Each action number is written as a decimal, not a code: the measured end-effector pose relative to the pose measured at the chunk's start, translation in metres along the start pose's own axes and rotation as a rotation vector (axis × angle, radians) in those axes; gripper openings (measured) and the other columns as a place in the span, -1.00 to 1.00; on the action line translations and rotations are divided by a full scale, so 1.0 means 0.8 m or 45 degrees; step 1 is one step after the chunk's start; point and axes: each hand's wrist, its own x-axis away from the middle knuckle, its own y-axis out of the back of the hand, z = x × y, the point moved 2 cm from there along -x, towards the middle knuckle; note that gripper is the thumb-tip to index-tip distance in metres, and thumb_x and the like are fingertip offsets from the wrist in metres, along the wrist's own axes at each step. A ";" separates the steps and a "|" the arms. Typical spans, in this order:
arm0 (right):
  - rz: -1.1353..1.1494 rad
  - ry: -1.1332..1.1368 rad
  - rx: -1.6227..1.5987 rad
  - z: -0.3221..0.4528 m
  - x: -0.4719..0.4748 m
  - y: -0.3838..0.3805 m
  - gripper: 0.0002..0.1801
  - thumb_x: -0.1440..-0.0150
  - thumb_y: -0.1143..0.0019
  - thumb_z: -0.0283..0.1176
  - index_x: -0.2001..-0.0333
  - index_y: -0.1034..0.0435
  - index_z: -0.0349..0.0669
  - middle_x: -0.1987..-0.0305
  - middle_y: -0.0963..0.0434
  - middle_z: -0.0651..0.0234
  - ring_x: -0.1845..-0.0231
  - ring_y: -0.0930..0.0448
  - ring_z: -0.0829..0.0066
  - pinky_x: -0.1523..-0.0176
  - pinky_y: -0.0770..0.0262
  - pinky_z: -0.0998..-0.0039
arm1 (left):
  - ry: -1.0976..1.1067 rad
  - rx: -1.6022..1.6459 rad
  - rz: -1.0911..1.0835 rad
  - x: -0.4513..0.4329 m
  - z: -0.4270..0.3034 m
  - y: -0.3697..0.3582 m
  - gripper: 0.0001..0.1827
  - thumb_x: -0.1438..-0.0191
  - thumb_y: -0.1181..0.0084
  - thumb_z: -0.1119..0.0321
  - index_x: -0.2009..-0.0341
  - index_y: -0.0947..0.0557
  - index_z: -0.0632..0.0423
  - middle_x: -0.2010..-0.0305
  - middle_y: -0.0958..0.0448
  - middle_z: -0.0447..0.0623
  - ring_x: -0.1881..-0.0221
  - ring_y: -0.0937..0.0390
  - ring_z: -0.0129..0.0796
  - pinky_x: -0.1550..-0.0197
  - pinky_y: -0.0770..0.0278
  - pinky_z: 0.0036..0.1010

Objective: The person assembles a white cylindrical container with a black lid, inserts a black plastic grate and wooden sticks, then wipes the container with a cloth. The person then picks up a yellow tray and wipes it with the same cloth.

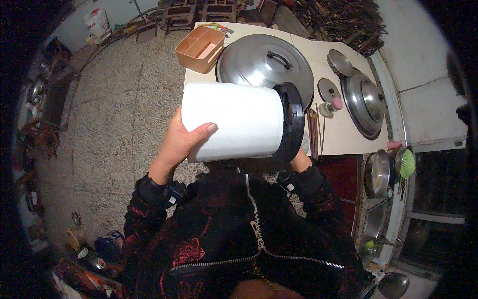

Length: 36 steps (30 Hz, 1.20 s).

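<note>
A white cylinder, which looks like a paper towel roll, lies on its side in the air in front of my body. My left hand grips its left end from below, with the thumb on the near side. A round black base or holder covers the roll's right end. My right hand is at the lower edge of this black piece, its fingers mostly hidden behind it. Beyond the roll, a large metal lid with a black handle sits on the pale tiled surface.
An orange divided plastic box stands at the surface's far left corner. Chopsticks, a small glass jar and a second domed metal lid are on the right. Metal pans stand beyond the right edge, and bundled twigs lie behind.
</note>
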 end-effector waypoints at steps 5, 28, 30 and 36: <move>-0.029 -0.008 0.035 -0.001 -0.007 0.002 -0.41 -0.21 0.30 -0.13 -0.17 -0.06 -0.36 -0.15 -0.26 0.12 -0.15 -0.29 0.31 -0.17 -0.18 0.39 | 0.039 0.008 -0.045 0.000 -0.002 0.002 -0.42 0.09 -0.27 0.27 0.02 -0.35 0.27 0.15 -0.46 0.05 0.14 -0.43 -0.35 0.09 -0.41 -0.44; -0.265 0.178 0.663 0.017 0.025 0.060 -0.49 -0.22 0.30 -0.26 -0.20 -0.07 -0.27 -0.21 -0.21 0.16 -0.20 -0.25 0.31 -0.22 -0.17 0.37 | 0.155 0.327 -0.192 0.020 0.003 0.042 -0.46 0.07 -0.17 0.27 0.03 -0.38 0.30 0.19 -0.49 0.11 0.25 -0.49 -0.27 0.15 -0.45 -0.41; -0.308 0.202 0.807 0.018 0.037 0.071 -0.50 -0.23 0.30 -0.27 -0.20 -0.07 -0.26 -0.22 -0.20 0.17 -0.21 -0.25 0.31 -0.22 -0.16 0.37 | 0.182 0.314 -0.252 0.024 -0.001 0.051 -0.45 0.05 -0.15 0.24 0.01 -0.37 0.30 0.16 -0.48 0.13 0.21 -0.49 -0.26 0.12 -0.44 -0.41; -0.395 0.201 1.183 0.018 0.082 0.094 -0.51 -0.23 0.30 -0.30 -0.20 -0.08 -0.24 -0.23 -0.19 0.18 -0.22 -0.24 0.31 -0.24 -0.16 0.37 | 0.108 0.311 -0.373 0.045 -0.012 0.074 -0.44 0.01 -0.09 0.19 -0.01 -0.35 0.30 0.11 -0.46 0.13 0.15 -0.47 -0.22 0.05 -0.40 -0.37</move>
